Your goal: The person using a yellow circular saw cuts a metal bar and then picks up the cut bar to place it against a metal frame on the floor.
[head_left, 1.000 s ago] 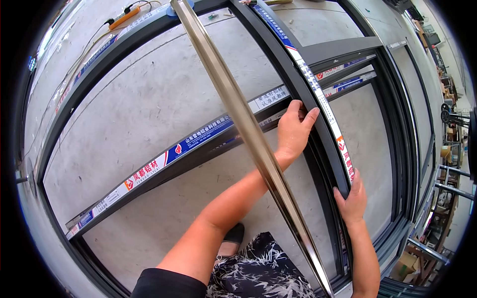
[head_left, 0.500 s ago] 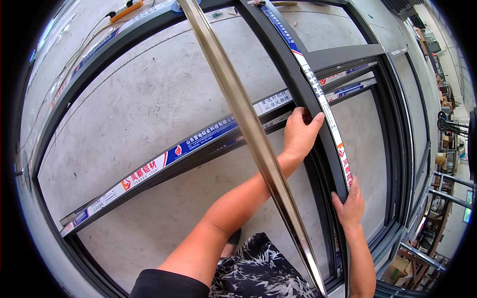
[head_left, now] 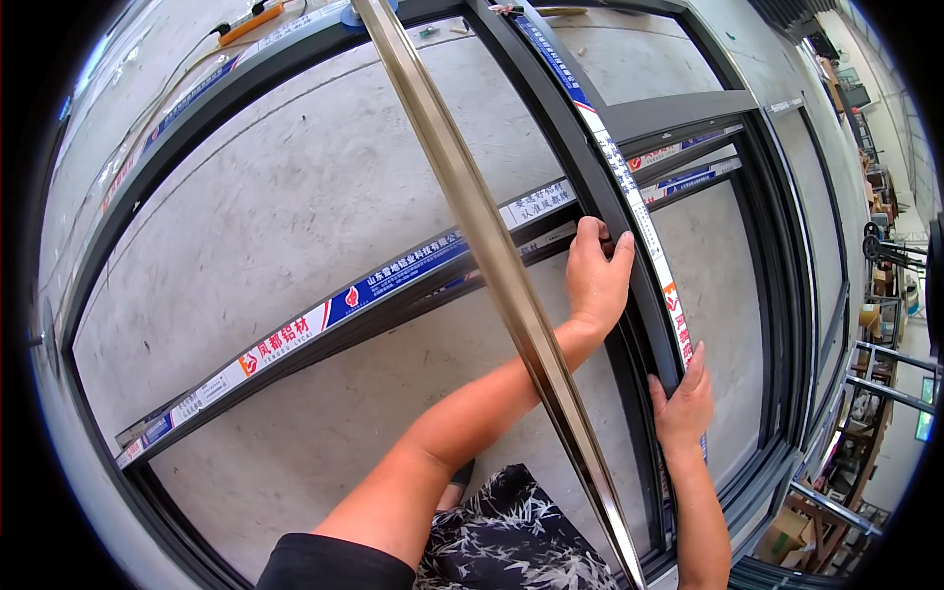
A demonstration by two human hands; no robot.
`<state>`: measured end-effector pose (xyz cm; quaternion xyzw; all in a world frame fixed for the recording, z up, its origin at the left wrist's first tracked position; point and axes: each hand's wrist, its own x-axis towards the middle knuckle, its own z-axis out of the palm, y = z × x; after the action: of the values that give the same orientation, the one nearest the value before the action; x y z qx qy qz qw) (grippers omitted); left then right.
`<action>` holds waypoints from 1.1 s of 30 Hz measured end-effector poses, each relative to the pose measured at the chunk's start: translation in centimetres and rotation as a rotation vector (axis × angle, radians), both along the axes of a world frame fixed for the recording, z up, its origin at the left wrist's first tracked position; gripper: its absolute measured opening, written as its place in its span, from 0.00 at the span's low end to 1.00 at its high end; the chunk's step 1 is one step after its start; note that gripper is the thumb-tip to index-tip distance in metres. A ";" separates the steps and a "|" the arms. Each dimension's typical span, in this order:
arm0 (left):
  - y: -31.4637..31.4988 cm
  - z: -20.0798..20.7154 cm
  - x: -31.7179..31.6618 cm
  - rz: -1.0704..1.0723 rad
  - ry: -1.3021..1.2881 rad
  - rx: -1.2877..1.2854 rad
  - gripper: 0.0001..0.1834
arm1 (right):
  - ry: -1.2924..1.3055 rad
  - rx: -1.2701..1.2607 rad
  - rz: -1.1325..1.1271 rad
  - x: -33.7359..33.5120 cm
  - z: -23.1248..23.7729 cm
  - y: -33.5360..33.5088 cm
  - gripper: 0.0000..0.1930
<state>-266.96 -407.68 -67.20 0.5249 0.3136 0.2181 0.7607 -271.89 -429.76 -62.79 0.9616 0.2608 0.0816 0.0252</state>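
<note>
A long dark grey aluminium profile (head_left: 611, 187) with a printed protective film strip stands on edge, running from the top toward my lower right. My left hand (head_left: 598, 280) grips its left side, fingers curled over the dark frame bar and thumb against the profile. Lower down, my right hand (head_left: 685, 408) is closed round the same profile, with the thumb on the left and the fingers over the filmed face. My left forearm passes beneath a shiny bronze-coloured bar (head_left: 482, 231) that slants across the view.
A large dark window frame (head_left: 98, 261) lies over the concrete floor. A filmed crossbar (head_left: 324, 317) spans its left half. More dark frames (head_left: 811, 285) lie at the right, beside metal racks (head_left: 890, 393) and boxes (head_left: 787, 531). An orange power strip (head_left: 251, 25) sits at the top left.
The lower part of the profile has shifted slightly left, and my right hand has moved left with it. My left hand has slid down a little, still gripping.
</note>
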 end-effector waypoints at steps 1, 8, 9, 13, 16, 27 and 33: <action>-0.1 -0.3 0.0 0.005 0.001 -0.003 0.13 | 0.048 -0.033 -0.048 -0.3 0.5 0.6 0.49; -0.7 -0.3 0.6 0.099 0.033 0.151 0.14 | 0.030 -0.146 -0.096 -0.3 0.7 3.1 0.52; -0.7 -0.3 0.7 0.118 0.033 0.145 0.15 | 0.028 -0.151 -0.101 -0.1 0.5 3.2 0.52; -0.4 -0.2 0.6 0.144 0.084 0.204 0.15 | 0.022 -0.104 -0.106 0.0 0.3 3.4 0.50; -0.6 0.2 0.5 0.177 0.077 0.153 0.16 | 0.008 -0.052 -0.104 0.0 0.0 2.8 0.48; -1.0 1.2 0.4 0.166 0.036 0.158 0.13 | -0.089 0.075 -0.016 0.8 -1.0 1.7 0.42; -1.1 -0.5 -0.1 0.140 -0.034 0.122 0.14 | -0.122 0.040 -0.003 1.1 -1.2 1.3 0.39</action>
<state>-267.03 -408.78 -67.67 0.5434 0.3224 0.2983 0.7154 -270.78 -428.47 -64.01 0.9556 0.2556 0.1453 0.0217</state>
